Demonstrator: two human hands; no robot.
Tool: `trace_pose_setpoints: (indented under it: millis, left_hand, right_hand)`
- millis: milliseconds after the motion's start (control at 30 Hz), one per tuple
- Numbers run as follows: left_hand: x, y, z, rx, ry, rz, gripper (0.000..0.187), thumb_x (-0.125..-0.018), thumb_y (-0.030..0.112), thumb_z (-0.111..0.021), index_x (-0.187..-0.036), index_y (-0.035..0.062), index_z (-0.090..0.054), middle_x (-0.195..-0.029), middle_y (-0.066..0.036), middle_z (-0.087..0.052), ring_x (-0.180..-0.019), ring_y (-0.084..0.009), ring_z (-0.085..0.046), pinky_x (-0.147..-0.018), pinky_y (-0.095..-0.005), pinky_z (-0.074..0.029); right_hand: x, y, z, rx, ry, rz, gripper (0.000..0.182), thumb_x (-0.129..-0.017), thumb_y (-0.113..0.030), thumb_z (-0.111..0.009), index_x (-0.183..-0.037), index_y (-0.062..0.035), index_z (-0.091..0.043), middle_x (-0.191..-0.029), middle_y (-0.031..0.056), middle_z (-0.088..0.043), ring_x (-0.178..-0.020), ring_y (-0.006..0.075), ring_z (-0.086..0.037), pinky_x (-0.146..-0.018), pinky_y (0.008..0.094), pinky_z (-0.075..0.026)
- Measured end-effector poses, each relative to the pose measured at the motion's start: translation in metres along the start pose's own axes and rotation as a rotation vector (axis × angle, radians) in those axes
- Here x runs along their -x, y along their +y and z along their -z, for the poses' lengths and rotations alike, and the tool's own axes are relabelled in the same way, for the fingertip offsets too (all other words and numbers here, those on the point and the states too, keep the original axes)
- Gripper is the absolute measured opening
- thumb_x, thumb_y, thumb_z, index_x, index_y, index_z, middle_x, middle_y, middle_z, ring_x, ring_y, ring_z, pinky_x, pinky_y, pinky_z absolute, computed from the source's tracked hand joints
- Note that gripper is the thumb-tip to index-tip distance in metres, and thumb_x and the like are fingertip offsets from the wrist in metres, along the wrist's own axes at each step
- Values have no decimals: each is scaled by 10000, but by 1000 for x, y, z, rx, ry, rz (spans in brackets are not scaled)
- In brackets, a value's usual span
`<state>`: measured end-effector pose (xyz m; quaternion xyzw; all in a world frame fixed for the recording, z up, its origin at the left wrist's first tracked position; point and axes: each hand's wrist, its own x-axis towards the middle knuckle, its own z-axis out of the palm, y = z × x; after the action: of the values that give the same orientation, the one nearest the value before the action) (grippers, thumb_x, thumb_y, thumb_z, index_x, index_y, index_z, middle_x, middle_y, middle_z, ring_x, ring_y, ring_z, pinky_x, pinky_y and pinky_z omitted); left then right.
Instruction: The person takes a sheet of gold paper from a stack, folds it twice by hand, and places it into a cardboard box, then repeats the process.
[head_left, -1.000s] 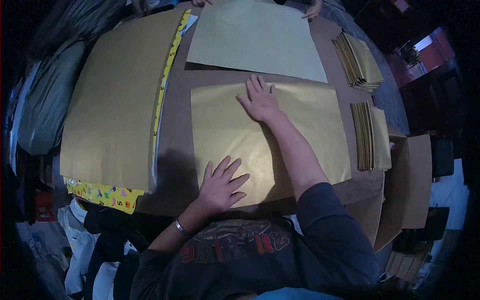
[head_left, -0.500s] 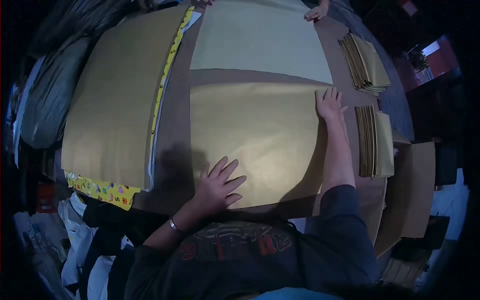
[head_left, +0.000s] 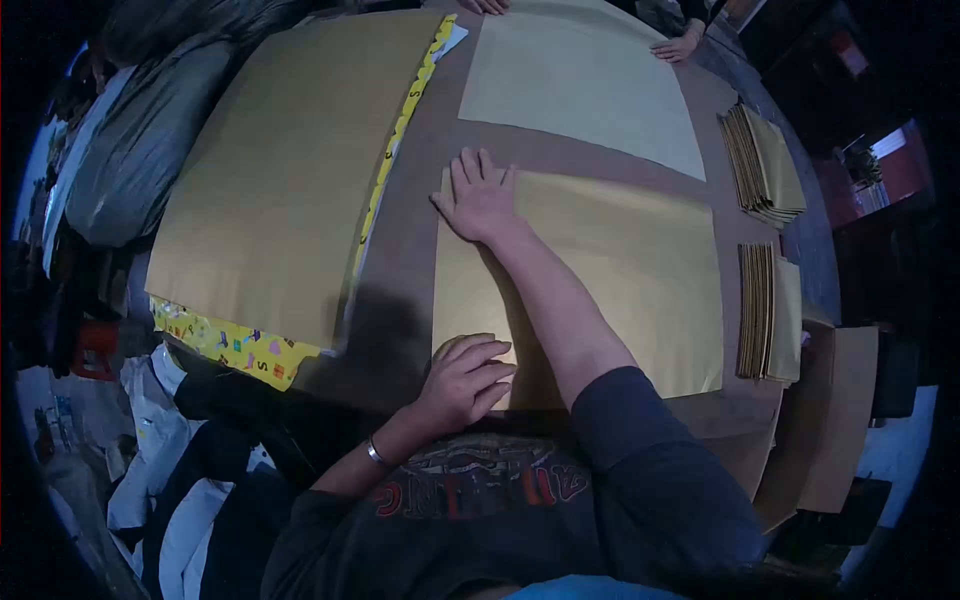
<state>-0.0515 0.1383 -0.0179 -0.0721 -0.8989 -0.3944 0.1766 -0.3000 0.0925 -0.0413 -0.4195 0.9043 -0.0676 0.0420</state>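
Note:
A large sheet of golden-brown kraft paper [head_left: 630, 270] lies flat on the brown work surface in front of me. My right hand [head_left: 482, 203] reaches across to its far left corner, palm down with fingers spread. Near the lower left edge my left hand [head_left: 468, 380] rests on the sheet, its fingers loosely bent and slightly apart. Both hands are open and grip nothing. Beyond the kraft sheet lies a paler sheet [head_left: 590, 85], with another person's hand [head_left: 680, 46] by its right side and part of a second hand [head_left: 488, 5] at its top left.
To the left is a stack of large brown sheets [head_left: 290, 180] over yellow patterned paper [head_left: 235, 345]. Folded brown paper bundles [head_left: 765, 165], [head_left: 768, 312] line the right side. A cardboard box [head_left: 835, 420] stands at lower right, dark bulky bags [head_left: 130, 160] at far left.
My right hand has swept from the kraft sheet's far right corner to its far left corner. My left hand's fingers have drawn closer together. The whole view has shifted somewhat.

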Motion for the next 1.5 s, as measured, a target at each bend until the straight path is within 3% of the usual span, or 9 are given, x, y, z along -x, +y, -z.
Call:
trace_pose_setpoints:
  millis: [400, 533, 700, 867, 933, 1033, 1200, 1367, 1500]
  left_hand:
    - [28, -15, 37, -13, 458, 102, 148, -782, -13, -654, -925, 23, -652, -883, -148, -650, -839, -338, -630, -739, -388, -511]
    - [48, -36, 36, 327, 535, 372, 226, -916, 63, -586, -1133, 0, -579, -1078, -99, -613, -962, -131, -596, -842, -275, -492]
    - [24, -12, 64, 705, 452, 888, 465, -931, 220, -599, -1321, 14, -452, -1256, -114, -527, -1132, -190, -541, -907, -307, -454]
    - [36, 8, 64, 966, 273, 928, 600, -956, 351, -563, -1432, 63, -336, -1366, -114, -456, -1239, -247, -500, -947, -372, -445]
    - [34, 9, 52, 1061, 333, 956, 590, -886, 308, -679, -1353, 77, -402, -1177, -37, -531, -1044, -119, -545, -757, -224, -434]
    - [29, 21, 49, 858, 183, 998, 560, -963, 311, -565, -1424, 81, -347, -1300, -82, -524, -1133, -212, -583, -856, -349, -515]
    - [24, 9, 29, 1057, 106, 939, 508, -956, 355, -579, -1365, 123, -387, -1223, -39, -556, -1034, -163, -606, -772, -292, -500]
    - [15, 9, 23, 1494, 97, 644, 421, -996, 309, -512, -1336, 88, -400, -1215, -71, -557, -1031, -190, -618, -815, -341, -526]
    - [17, -20, 29, 1244, 216, 697, 287, -1014, 222, -472, -1269, 91, -454, -1102, -39, -589, -1007, -146, -594, -821, -321, -510]
  right_hand:
    - [134, -63, 2, 55, -52, 590, 728, -914, -509, -451, -1445, -23, -342, -1544, 171, -248, -1445, 333, -185, -1117, 623, -171]
    - [211, -67, 8, -55, -211, 676, 718, -920, -528, -451, -1424, -21, -382, -1534, 184, -266, -1457, 327, -150, -1142, 577, -149]
    - [294, -62, -14, -316, -335, 991, 631, -917, -527, -498, -1315, -37, -509, -1445, 192, -404, -1438, 316, -233, -1127, 569, -234]
    - [313, -13, 18, -587, 161, 612, 528, -805, -352, -723, -1196, -28, -576, -1308, 198, -511, -1326, 386, -399, -1063, 580, -331]
    - [312, 7, 23, -464, 264, 449, 675, -746, -322, -779, -1273, 4, -510, -1380, 203, -451, -1343, 393, -373, -1079, 533, -325]
    - [310, 28, 16, -244, 96, 298, 828, -730, -351, -779, -1375, -7, -390, -1400, 204, -416, -1359, 390, -336, -1093, 559, -277]
    - [313, 22, 16, -276, 141, 263, 819, -730, -348, -776, -1372, -5, -400, -1360, 194, -467, -1328, 372, -388, -1066, 589, -294]
    - [301, 33, 4, -417, 383, 292, 373, -775, -36, -670, -1140, -9, -600, -1115, 200, -625, -1138, 364, -569, -978, 458, -446]
    - [300, 34, 34, -598, 466, 241, 308, -768, 5, -627, -1076, -2, -627, -1086, 187, -652, -1058, 371, -618, -929, 427, -489]
